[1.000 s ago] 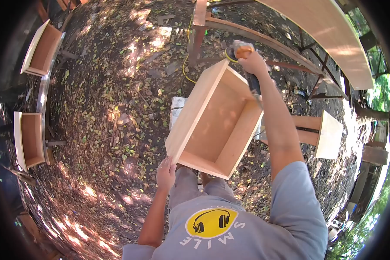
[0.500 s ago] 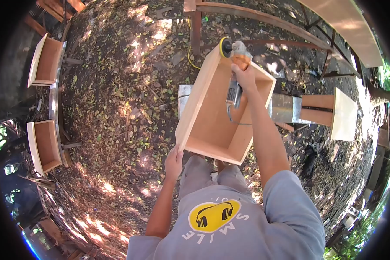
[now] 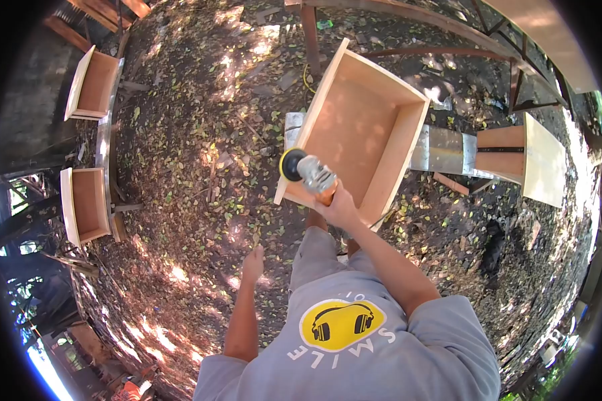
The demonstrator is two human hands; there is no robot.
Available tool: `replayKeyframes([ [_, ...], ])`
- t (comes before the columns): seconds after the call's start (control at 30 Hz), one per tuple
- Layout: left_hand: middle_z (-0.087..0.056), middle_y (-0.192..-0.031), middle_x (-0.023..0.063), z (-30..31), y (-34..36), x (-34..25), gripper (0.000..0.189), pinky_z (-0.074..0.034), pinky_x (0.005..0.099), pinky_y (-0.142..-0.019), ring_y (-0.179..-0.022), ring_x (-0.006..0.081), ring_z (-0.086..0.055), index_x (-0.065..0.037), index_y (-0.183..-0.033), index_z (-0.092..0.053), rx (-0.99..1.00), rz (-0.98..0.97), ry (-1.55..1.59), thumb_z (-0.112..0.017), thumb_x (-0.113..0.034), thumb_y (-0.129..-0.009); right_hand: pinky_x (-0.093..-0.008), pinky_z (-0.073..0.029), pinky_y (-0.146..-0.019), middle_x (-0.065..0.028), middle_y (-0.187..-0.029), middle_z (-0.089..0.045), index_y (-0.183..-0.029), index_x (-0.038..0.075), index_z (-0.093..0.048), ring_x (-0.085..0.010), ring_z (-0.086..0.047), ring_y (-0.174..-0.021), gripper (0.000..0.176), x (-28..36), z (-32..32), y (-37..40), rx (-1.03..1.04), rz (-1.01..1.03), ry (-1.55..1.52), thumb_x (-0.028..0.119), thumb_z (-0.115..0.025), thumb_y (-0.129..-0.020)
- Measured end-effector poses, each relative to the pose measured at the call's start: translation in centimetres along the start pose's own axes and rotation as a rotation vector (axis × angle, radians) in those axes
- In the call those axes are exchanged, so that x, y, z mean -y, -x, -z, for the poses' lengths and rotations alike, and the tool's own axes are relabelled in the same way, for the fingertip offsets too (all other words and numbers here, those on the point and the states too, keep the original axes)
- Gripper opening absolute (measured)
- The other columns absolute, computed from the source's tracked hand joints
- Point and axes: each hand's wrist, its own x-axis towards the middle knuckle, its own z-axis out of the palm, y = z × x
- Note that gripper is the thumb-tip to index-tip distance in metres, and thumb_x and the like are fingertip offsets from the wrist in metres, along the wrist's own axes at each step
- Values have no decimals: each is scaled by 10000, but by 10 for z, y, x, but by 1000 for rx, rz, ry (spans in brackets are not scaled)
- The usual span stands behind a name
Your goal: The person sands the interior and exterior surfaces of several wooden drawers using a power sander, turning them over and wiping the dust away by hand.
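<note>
My right hand (image 3: pixel 339 207) is wrapped round the orange and grey body of an angle grinder (image 3: pixel 316 176). Its round black pad with a yellow rim (image 3: pixel 291 164) sits at the near left part of the drawer's front panel, overlapping its edge in this view. The pale wooden drawer (image 3: pixel 354 120) rests tilted on a support before me, its hollow side facing up. Off to the lower left, my left hand (image 3: pixel 252 265) hangs apart from the drawer over the ground, fingers loosely extended and nothing seen in it.
Two more drawers (image 3: pixel 95 85) stand on a narrow bench at the left. Another wooden piece with a pale panel (image 3: pixel 543 160) lies on the metal-topped bench (image 3: pixel 445 148) at the right. Wooden beams (image 3: pixel 408 23) cross the far side. Dry leaves cover the ground (image 3: pixel 194 167).
The grinder has come from the drawer's far corner down to its near left end. My left hand has let go of the drawer's near corner and dropped back toward me.
</note>
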Motion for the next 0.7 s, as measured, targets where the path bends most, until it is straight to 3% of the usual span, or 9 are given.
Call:
replayKeyframes([
  [0.07, -669, -1123, 245, -19, 11, 40, 616, -455, 419, -952, -1118, 378, -619, -1, -1201, -633, -35, -32, 36, -406, -531, -984, -463, -516, -807, -245, -1004, -668, -1234, -8, -468, -426, -645, -948, 626, -2, -12, 24, 48, 21, 26, 265, -753, -747],
  [0.17, -684, -1068, 251, -20, 45, 35, 596, -483, 413, -910, -1053, 375, -651, 23, -1133, -671, -23, 7, -86, -424, -499, -985, -450, -509, -844, -227, -1019, -671, -1245, 16, -483, -417, -642, -992, 634, -15, -33, 49, 138, -5, -19, 247, -782, -735],
  [0.2, -697, -1054, 230, -28, 44, 58, 617, -497, 402, -878, -993, 323, -679, 29, -1155, -659, 6, 16, -115, -424, -515, -984, -453, -513, -835, -228, -1003, -665, -1262, 3, -467, -399, -646, -961, 663, -23, -43, 55, 146, 54, 4, 247, -778, -731],
  [0.3, -651, -1152, 258, -35, 56, 73, 604, -447, 436, -979, -1139, 406, -596, -26, -1199, -650, 127, 146, -87, -396, -528, -980, -441, -509, -852, -215, -1034, -655, -1267, 14, -469, -381, -636, -991, 671, -22, -49, 70, 213, 116, 28, 233, -785, -717],
  [0.37, -652, -1131, 268, -40, 58, 85, 602, -456, 464, -950, -1112, 422, -603, -19, -1181, -656, 101, 164, -57, -387, -520, -983, -439, -505, -855, -192, -1053, -649, -1255, 31, -480, -371, -627, -1003, 657, -27, -51, 76, 285, 174, 65, 224, -786, -706],
  [0.43, -654, -1115, 275, -32, 66, 71, 606, -459, 474, -938, -1102, 425, -608, -9, -1171, -656, 123, 172, -121, -383, -516, -984, -450, -505, -846, -183, -1052, -652, -1244, 36, -487, -370, -629, -995, 638, -37, -45, 83, 382, 207, 114, 226, -776, -708],
  [0.53, -679, -1024, 266, -16, 63, 49, 577, -474, 473, -886, -1011, 414, -643, 6, -1106, -675, -42, 3, -208, -392, -484, -993, -465, -505, -833, -185, -1045, -652, -1224, 42, -504, -376, -633, -976, 604, -37, -15, 103, 386, 262, 205, 239, -753, -710],
  [0.6, -688, -921, 234, 4, 56, 15, 526, -485, 442, -830, -911, 383, -656, 29, -1017, -678, -165, 16, -51, -411, -424, -1004, -470, -507, -825, -189, -1044, -653, -1212, 40, -512, -378, -637, -966, 593, -39, 11, 117, 340, 173, 228, 250, -742, -707],
  [0.7, -684, -873, 195, 31, 29, -68, 453, -487, 409, -782, -846, 350, -652, 25, -947, -664, -321, -176, 101, -437, -361, -1009, -492, -514, -784, -208, -974, -662, -1193, 24, -516, -395, -648, -917, 589, -51, 37, 131, 207, -10, 285, 275, -737, -708],
])
